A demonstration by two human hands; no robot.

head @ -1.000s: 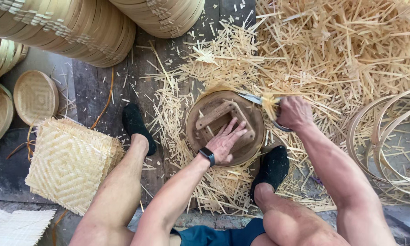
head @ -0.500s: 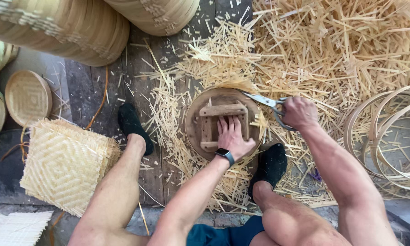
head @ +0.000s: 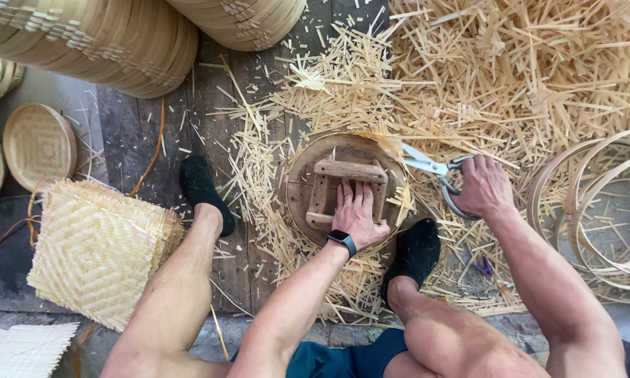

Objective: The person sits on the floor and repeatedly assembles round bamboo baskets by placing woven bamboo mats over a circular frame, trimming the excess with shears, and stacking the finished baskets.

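Fingers [head: 351, 198] of the left hand [head: 357, 218] lie flat and close together on a wooden frame [head: 348, 171] atop a round form [head: 299, 185], pressing it down and gripping nothing. A black watch [head: 343, 242] sits on that wrist, just below the form. Right of the form, the right hand [head: 484, 186] is curled tight around the handles of shears [head: 434, 169], whose blades point left and meet the form's upper right rim, where pale woven strips stick out. Two feet in black socks [head: 201, 185] flank the form, one to its left, one at its lower right. Cut bamboo slivers [head: 497, 77] litter the floor [head: 136, 136] around and above the form, thickest to its upper right. Well left of the form lies a stack of square woven mats [head: 94, 248]; beyond it a small round basket [head: 40, 145]. Bamboo hoops [head: 595, 203] rest far right of the form, and stacked rims [head: 119, 49] fill the upper left.
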